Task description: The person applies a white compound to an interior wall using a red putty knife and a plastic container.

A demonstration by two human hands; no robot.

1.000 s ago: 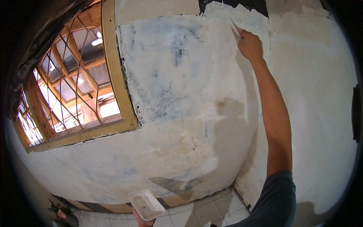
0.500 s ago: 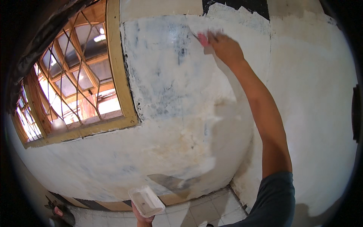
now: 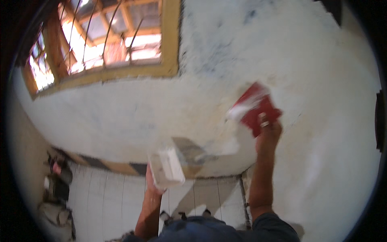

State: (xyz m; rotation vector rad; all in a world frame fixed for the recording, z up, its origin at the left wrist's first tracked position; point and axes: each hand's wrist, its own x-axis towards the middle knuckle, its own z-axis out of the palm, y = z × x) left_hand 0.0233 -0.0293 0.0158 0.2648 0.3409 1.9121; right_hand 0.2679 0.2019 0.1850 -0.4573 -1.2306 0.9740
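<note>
My right hand (image 3: pixel 267 135) grips a red putty spreader (image 3: pixel 258 107) with white filler smeared across its blade. The spreader is in front of the wall, right of the window; whether it touches the wall I cannot tell. Lower down, my left hand (image 3: pixel 153 181) is closed round the side of a white rectangular tub (image 3: pixel 167 168), tilted so that its inside shows. Whitish residue coats the tub's inner walls. Patchy white filler covers the wall (image 3: pixel 161 109), with bluish-grey stains showing through near the window corner.
A yellow-framed window (image 3: pixel 170 40) with metal bars is at the upper left. Below lies a pale tiled floor (image 3: pixel 117 197), met by a dark and tan striped band (image 3: pixel 117 166) at the wall's foot. Assorted items, including a bag (image 3: pixel 56 215), sit at the lower left.
My right hand has come down from high on the wall, and the spreader's broad red face now shows. The view has tilted downward, bringing in more floor and my left forearm, with the tub still held.
</note>
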